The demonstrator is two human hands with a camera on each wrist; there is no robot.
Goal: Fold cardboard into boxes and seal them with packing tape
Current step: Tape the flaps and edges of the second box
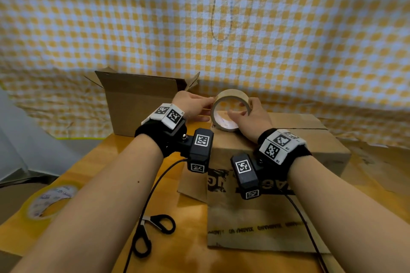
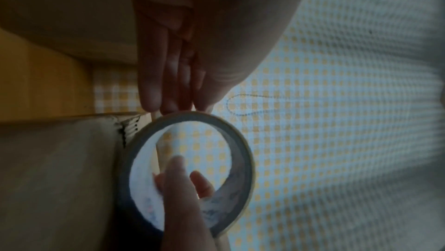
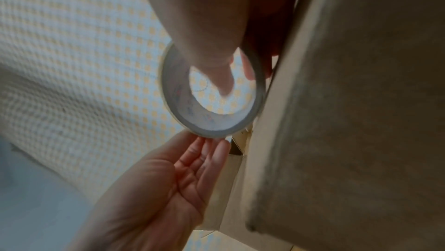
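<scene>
A brown packing tape roll (image 1: 233,94) stands on edge on top of a closed cardboard box (image 1: 299,139), near the box's far left corner. My right hand (image 1: 244,115) grips the roll, thumb inside the white core and fingers over the outer side. My left hand (image 1: 197,104) reaches in from the left with straight fingers, and its fingertips touch the roll's left rim. In the left wrist view those fingers (image 2: 154,83) meet the roll (image 2: 238,137) at its edge. The right wrist view shows the left palm (image 3: 156,188) open below the roll (image 3: 209,121).
An open-topped cardboard box (image 1: 137,99) stands at the back left on the wooden table (image 1: 188,261). Black-handled scissors (image 1: 150,230) lie near the front edge, and a clear tape roll (image 1: 37,204) lies at the front left. A yellow checked cloth (image 1: 288,40) hangs behind.
</scene>
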